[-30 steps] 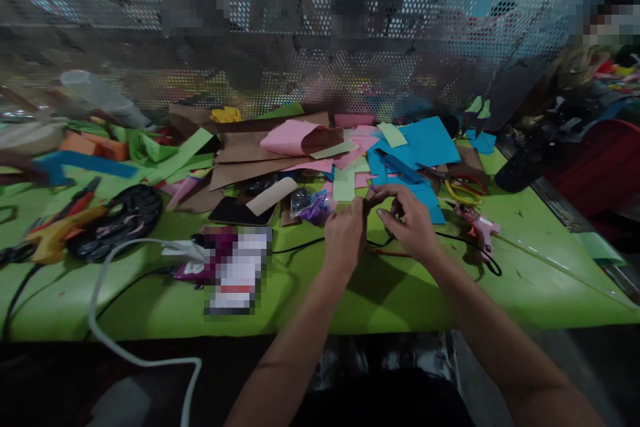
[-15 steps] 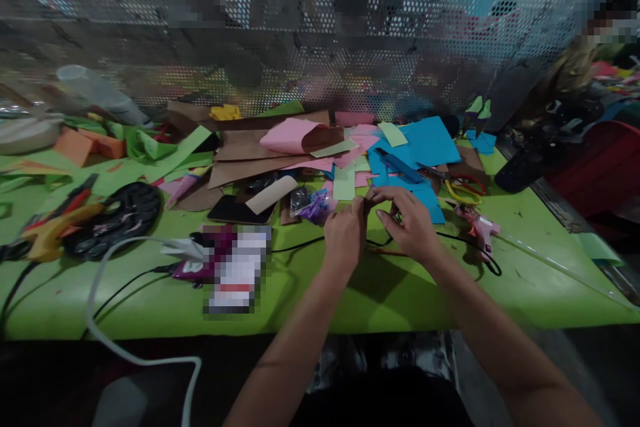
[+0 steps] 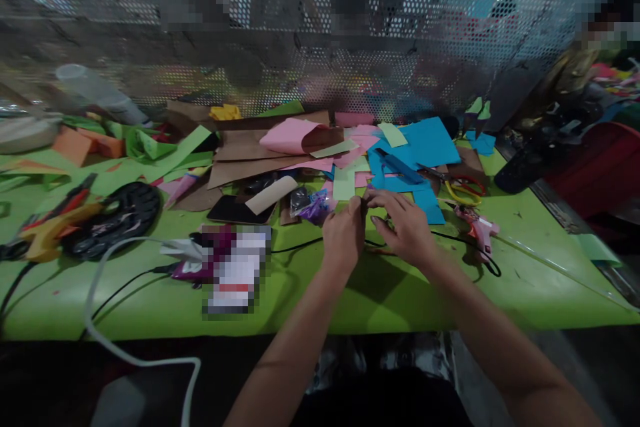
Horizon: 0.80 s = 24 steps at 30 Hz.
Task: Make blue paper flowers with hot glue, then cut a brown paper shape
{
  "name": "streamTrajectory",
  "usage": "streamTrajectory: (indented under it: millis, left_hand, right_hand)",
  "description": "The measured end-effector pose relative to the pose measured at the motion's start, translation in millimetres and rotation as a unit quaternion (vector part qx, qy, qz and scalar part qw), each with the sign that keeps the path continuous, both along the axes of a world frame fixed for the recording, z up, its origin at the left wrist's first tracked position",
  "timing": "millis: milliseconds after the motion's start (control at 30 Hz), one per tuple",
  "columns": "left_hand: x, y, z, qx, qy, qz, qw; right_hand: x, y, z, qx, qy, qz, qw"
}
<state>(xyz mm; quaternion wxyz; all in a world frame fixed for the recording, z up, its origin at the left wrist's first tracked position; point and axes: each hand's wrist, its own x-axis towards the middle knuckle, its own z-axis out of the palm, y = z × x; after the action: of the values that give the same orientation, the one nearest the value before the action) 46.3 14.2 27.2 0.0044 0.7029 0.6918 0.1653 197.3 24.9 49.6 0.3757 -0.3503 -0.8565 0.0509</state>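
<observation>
Left: yellow glue gun (image 3: 55,235) on counter (image 3: 295,297). Left hand (image 3: 344,237): grip pinching small dark piece (image 3: 365,203), mostly hidden, between the 2 hands. Right hand (image 3: 407,227): cannot tell whether grip holds it. Right: pink glue gun (image 3: 484,232).

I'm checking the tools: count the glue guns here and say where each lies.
2: a yellow glue gun at the left of the table, and a pink glue gun to the right of the right hand. Others may be hidden under the paper.
</observation>
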Motion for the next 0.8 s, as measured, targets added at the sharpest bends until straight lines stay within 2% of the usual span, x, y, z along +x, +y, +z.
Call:
streamTrajectory:
  millis: [167,533,633,800]
  left_hand:
    - [1.1,0.2,4.9,-0.019,-0.003,0.002,1.000]
    - [0.8,-0.6,6.9,-0.042,0.001,0.005,0.999]
    - [0.2,0.2,7.4,-0.050,-0.016,0.020,0.998]
    - [-1.4,-0.1,6.8,-0.038,-0.056,0.024,0.997]
  right_hand:
    - [-1.9,-2.4,0.4,0.011,-0.038,-0.020,0.999]
    - [-2.5,-3.8,-0.6,0.016,-0.047,-0.010,0.999]
    - [-2.0,-4.2,0.0,0.028,-0.030,-0.004,0.999]
    - [-2.3,-3.4,-1.9,0.034,-0.058,0.000,0.998]
